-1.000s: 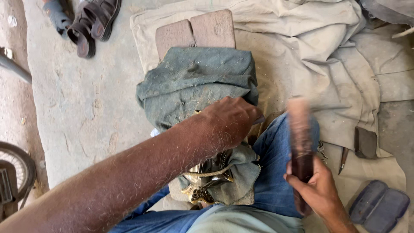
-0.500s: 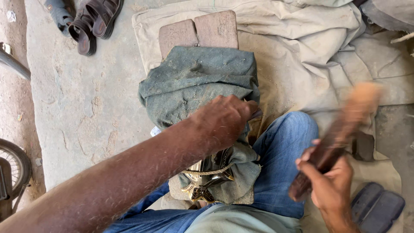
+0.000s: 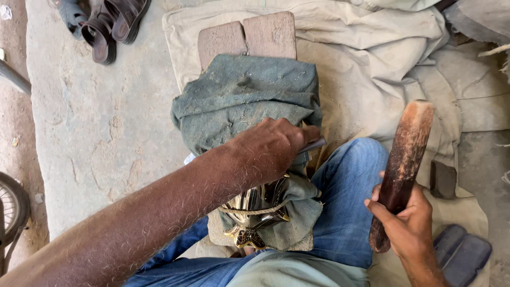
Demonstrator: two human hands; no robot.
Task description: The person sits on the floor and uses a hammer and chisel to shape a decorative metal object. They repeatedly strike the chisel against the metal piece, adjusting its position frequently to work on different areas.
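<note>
Two hands busy — right hand (image 3: 411,223) grips wooden mallet (image 3: 402,170) near-upright; left hand (image 3: 271,149) pinches chisel (image 3: 312,144).

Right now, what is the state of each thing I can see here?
left hand: closed on a thin metal tool, pressed on the cloth
metal tool: held, tip showing
right hand: gripping the wooden mallet
wooden mallet: raised, upright
green cloth: draped, dusty
shiny metal piece: partly wrapped in the cloth
bricks: side by side, flat
sandals: off, on the ground
</note>
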